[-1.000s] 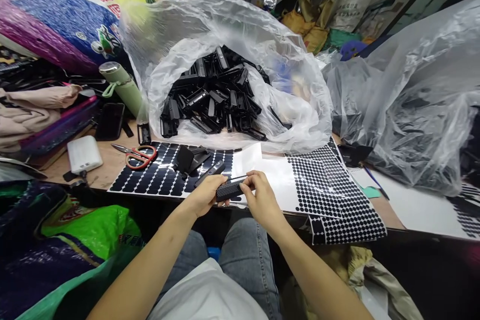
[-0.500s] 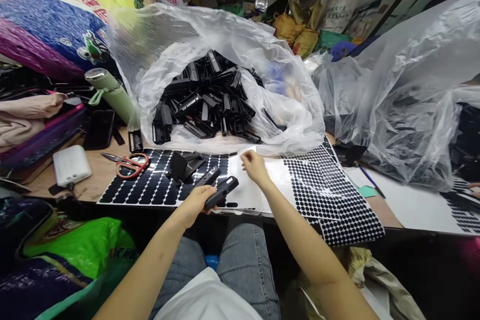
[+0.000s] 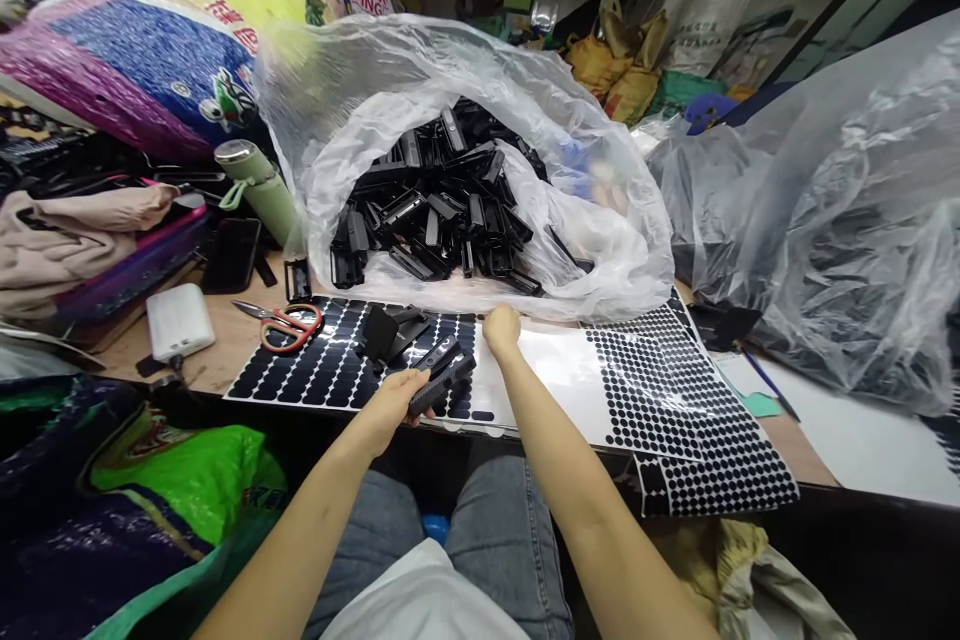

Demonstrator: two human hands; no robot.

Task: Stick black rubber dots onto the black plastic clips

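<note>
And it's the left hand (image 3: 396,402) gripping 1 black casing (image 3: 448,384), thumb on top, just over the front of the sheet of black stickers (image 3: 289,382)! Across goes the right hand (image 3: 501,328), fingers curled in at the sheet's far edge, beside the white sheet (image 3: 559,365) (whether they pinch anything, I cannot tell). So the step in hand looks like a hold on the left and a reach on the right. From here, I'd judge, any move calls for a steady left grip and precise right fingertips. Behind, the clear bag (image 3: 626,270) gapes around piled black casings (image 3: 450,210)!
</note>
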